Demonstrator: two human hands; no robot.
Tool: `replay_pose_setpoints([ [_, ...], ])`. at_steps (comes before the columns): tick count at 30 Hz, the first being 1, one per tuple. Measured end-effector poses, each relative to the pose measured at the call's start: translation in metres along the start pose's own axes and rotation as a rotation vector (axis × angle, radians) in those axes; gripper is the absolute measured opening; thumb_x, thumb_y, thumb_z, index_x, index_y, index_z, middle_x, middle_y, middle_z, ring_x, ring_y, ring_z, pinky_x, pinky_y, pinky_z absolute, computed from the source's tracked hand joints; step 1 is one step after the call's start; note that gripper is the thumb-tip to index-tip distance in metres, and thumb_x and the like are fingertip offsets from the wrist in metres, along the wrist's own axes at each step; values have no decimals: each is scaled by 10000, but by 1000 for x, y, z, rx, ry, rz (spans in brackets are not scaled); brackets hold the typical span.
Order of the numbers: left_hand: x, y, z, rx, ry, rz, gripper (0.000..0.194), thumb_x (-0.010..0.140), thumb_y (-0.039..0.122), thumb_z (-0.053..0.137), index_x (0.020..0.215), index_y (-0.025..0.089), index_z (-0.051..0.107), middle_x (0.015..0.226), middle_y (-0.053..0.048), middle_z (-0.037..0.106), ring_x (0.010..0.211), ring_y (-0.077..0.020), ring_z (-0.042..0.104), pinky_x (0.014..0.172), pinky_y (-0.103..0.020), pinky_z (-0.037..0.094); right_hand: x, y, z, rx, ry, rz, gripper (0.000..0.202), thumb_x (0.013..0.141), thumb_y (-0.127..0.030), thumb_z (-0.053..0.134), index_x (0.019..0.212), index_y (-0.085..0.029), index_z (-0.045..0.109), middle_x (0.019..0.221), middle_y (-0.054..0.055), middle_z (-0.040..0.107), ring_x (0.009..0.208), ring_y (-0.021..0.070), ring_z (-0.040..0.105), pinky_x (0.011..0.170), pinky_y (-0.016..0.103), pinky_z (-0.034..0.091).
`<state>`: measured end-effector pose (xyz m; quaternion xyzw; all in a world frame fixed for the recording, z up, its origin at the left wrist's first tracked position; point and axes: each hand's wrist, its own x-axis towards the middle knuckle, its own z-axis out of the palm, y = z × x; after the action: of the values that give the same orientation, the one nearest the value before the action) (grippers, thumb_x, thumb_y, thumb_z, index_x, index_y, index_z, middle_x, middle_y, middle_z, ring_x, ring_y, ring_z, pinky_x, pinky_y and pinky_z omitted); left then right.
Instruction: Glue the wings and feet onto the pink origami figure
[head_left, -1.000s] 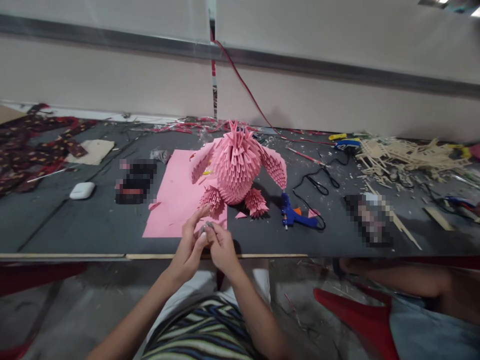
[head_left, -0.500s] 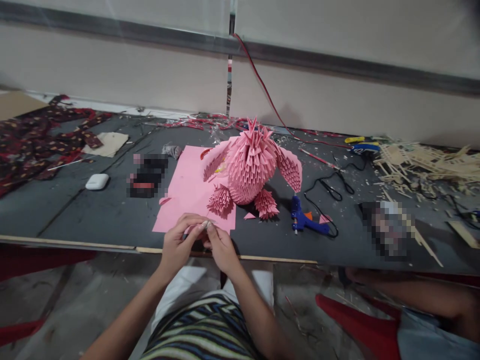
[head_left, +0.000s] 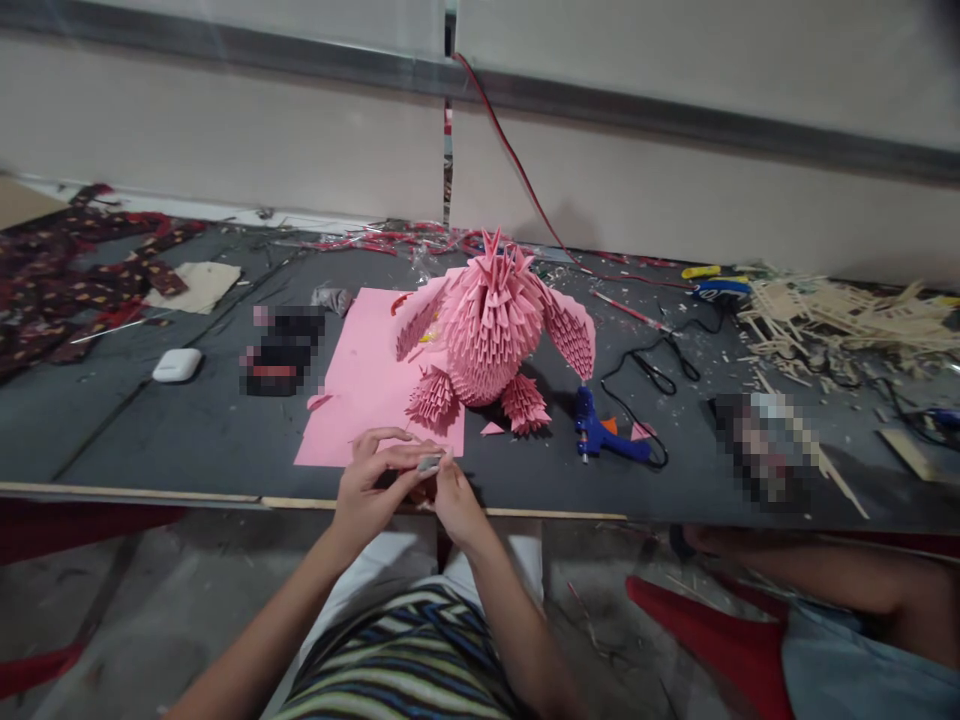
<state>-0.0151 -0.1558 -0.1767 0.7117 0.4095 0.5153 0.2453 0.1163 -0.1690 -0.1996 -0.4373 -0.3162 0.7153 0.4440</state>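
Near the table's front edge, my left hand [head_left: 373, 482] and my right hand [head_left: 459, 500] meet with their fingertips pinched on a small grey-green piece [head_left: 429, 463]. Its kind is too small to make out. Just beyond them stands a pink folded-paper bird figure [head_left: 491, 330], with two spread wings and spiky feet. Under its left side and my left fingers lies a pink paper sheet [head_left: 349, 390]. A small pink paper triangle [head_left: 492, 429] rests by the feet. To the right, a blue glue gun [head_left: 607, 440] lies on its side with its cord trailing.
A white earbud case [head_left: 178, 366] and a crumpled grey lump [head_left: 331, 300] sit on the left. Patterned dark cloth [head_left: 82, 270] covers the far left. Wooden sticks [head_left: 847, 310] pile up at the right. Another person's arm or leg [head_left: 832, 580] shows at lower right.
My hands have shifted slightly right and apart; the left fingers are straighter, and more of the small grey-green piece shows. The whole view has moved a little; the bird stands as before.
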Motion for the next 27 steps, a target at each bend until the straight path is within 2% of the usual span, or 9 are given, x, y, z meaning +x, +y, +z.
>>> replay_pose_setpoints([
  [3, -1, 2, -7, 102, -67, 76, 102, 926, 310, 702, 964, 246, 772, 1026, -52, 805, 1071, -225, 649, 976, -418, 454, 0, 2, -2, 37, -13, -19, 834, 602, -996, 500, 888, -228, 650, 771, 45, 623, 727, 182, 578, 663, 316, 518],
  [6, -1, 4, -11, 36, -89, 0, 171, 959, 344, 652, 912, 242, 781, 950, -63, 802, 1083, -236, 642, 960, -416, 472, 1, 3, -3, 50, -72, -118, 779, 658, -956, 526, 892, -227, 673, 842, 62, 657, 814, 198, 622, 765, 338, 543],
  [9, 1, 3, -13, -80, -61, -139, 179, 881, 378, 750, 969, 223, 775, 924, -68, 761, 982, -218, 662, 845, -348, 520, 1, 1, -2, 70, -145, -125, 742, 650, -936, 570, 818, -217, 645, 749, 26, 599, 666, 147, 551, 631, 279, 494],
  [11, 3, 3, -14, -149, -104, -212, 351, 823, 396, 808, 1120, 218, 753, 944, -69, 738, 916, -203, 664, 776, -311, 531, 1, -2, -1, 85, -184, -105, 741, 623, -939, 591, 738, -207, 590, 647, -17, 509, 556, 101, 440, 533, 235, 405],
  [13, 6, 3, -15, -163, -190, -220, 359, 829, 406, 802, 1138, 228, 764, 906, -69, 737, 897, -202, 647, 774, -308, 525, 1, -4, -2, 82, -203, -107, 744, 608, -940, 602, 673, -203, 519, 585, -49, 423, 510, 73, 347, 492, 216, 334],
  [16, 12, 3, -19, -133, -293, -159, 224, 871, 413, 758, 1015, 250, 812, 881, -78, 747, 906, -210, 617, 802, -324, 503, -1, -7, -6, 42, -192, -112, 738, 593, -922, 641, 700, -203, 512, 580, -62, 400, 509, 66, 315, 487, 214, 312],
  [22, 23, 6, -28, -6, -365, -96, 219, 893, 418, 733, 1013, 245, 793, 843, -42, 722, 830, -186, 608, 770, -321, 443, -10, -18, -21, -37, -234, -66, 765, 631, -946, 567, 823, -205, 563, 710, -22, 477, 615, 101, 422, 581, 237, 386],
  [24, 27, 8, -30, 91, -381, -29, 183, 915, 401, 712, 1008, 259, 781, 820, -12, 721, 805, -173, 593, 785, -327, 401, -13, -24, -24, -91, -251, -104, 704, 665, -892, 617, 818, -208, 546, 728, -27, 480, 651, 104, 433, 618, 235, 387],
  [27, 30, 13, -30, 242, -398, 138, 146, 965, 320, 658, 1062, 284, 760, 832, 18, 746, 805, -164, 564, 822, -347, 331, -16, -33, -25, -218, -216, -170, 541, 772, -710, 711, 821, -193, 557, 745, -37, 508, 684, 96, 449, 655, 224, 370],
])
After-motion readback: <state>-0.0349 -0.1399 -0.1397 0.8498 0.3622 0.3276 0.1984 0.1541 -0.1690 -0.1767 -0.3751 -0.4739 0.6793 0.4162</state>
